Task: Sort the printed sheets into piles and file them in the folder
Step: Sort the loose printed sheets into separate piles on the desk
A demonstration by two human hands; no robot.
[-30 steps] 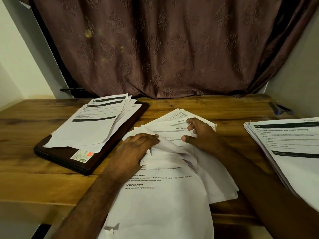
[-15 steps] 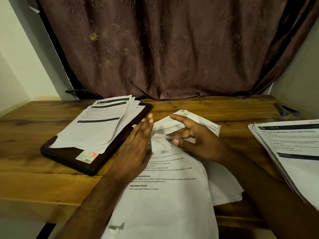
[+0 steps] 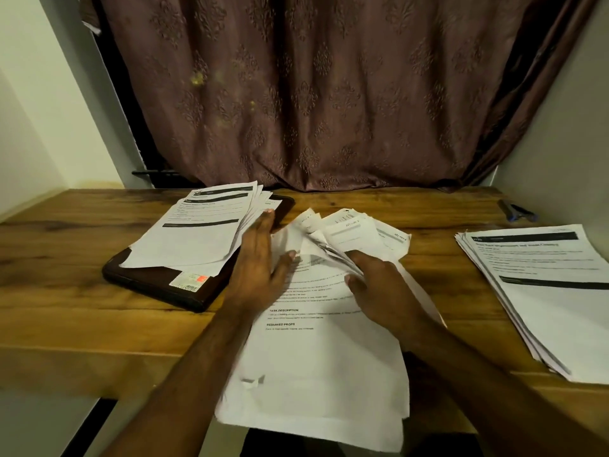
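— What do you see of yourself here?
— Your left hand (image 3: pixel 260 265) and right hand (image 3: pixel 379 288), both bare: no gloves, no rings showing, no watch or band at either wrist.
— And the sleeves?
— None in view. Both your forearms run uncovered from the wrists to the near edge of the picture.

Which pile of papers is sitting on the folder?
The left pile. It lies on the dark folder; the middle and right piles lie on the table.
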